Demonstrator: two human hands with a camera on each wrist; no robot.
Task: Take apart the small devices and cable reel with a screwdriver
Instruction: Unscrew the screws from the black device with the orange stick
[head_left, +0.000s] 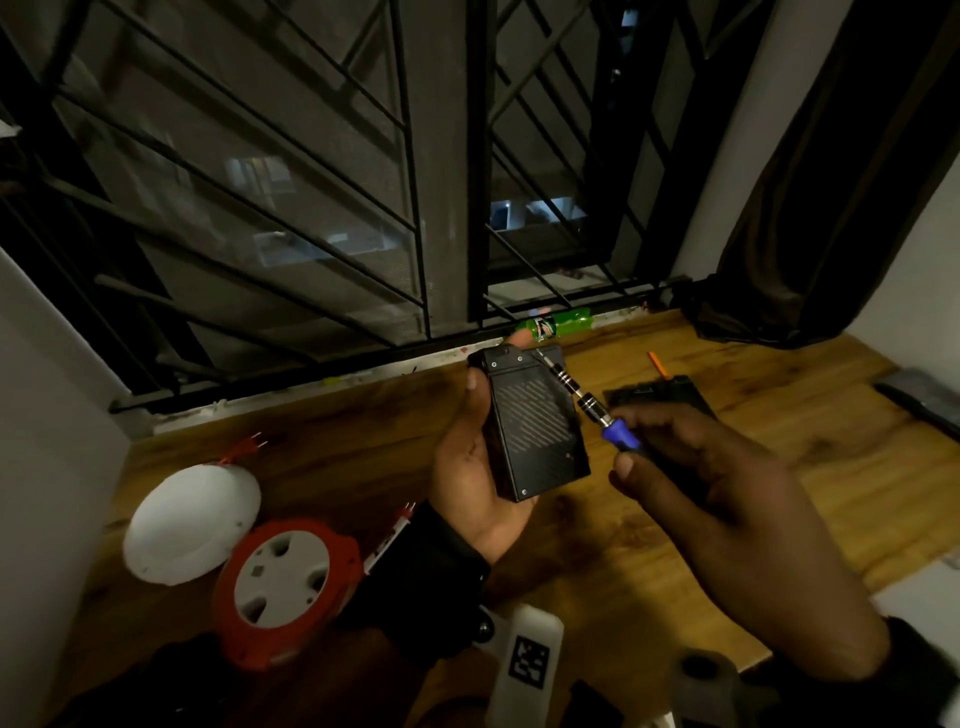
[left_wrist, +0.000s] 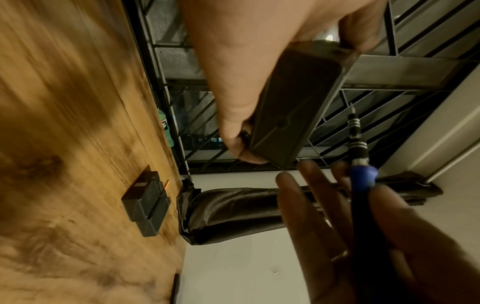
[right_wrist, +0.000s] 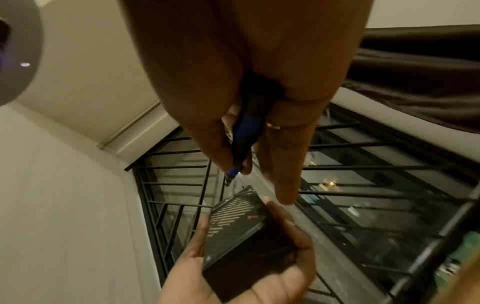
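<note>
Right hand (head_left: 727, 519) pinches a blue-and-black precision screwdriver (head_left: 597, 410), its tip at the top corner of a black rectangular device (head_left: 535, 431).
Left hand (head_left: 478, 467) cradles that slotted-face device above the wooden table (head_left: 779, 493); an orange-and-grey cable reel (head_left: 285, 582) lies left; no writing readable.

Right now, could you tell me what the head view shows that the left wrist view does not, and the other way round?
Only the head view shows the orange cable reel, the white round device beside it and the slotted face of the black box. Only the left wrist view shows the box's plain side and the second black device's full outline on the table. Both show the left hand gripping the box, the right hand holding the screwdriver, and the green bottle.
</note>
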